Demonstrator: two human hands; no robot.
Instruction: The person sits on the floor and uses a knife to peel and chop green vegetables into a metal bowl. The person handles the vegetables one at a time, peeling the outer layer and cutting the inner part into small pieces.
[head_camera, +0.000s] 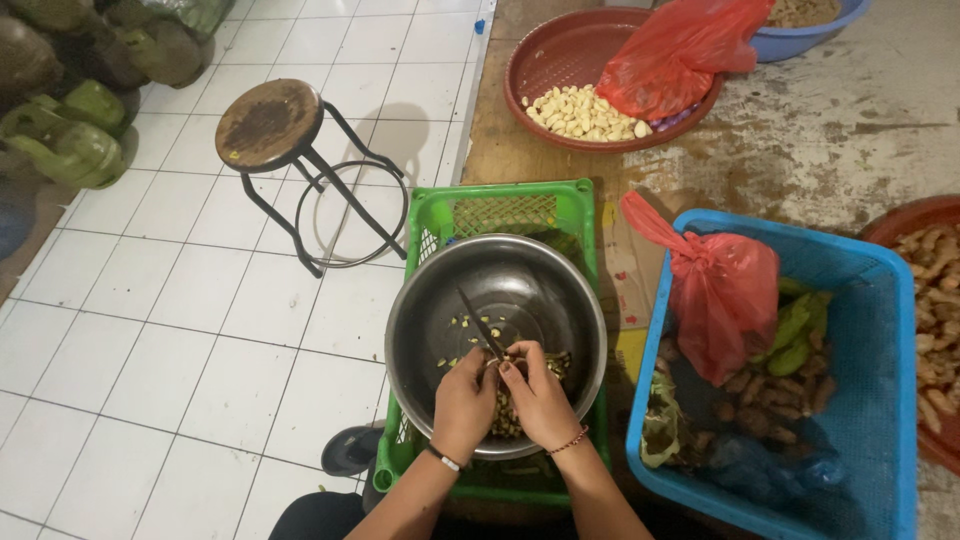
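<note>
Both my hands meet over a steel bowl (560, 300) that rests on a green plastic crate (505, 205). My left hand (463, 400) grips a small knife (480, 325) whose blade points up and away over the bowl. My right hand (540, 395) pinches a small pale piece against the blade. Small peeled bits and peelings lie on the bowl's bottom, some hidden under my hands.
A blue basket (860, 330) at right holds a red plastic bag (725, 295), roots and green pieces. A red tray (560, 60) with peeled pale cloves and another red bag (680, 45) sits further back. A round stool (268, 125) stands on the white tiles at left.
</note>
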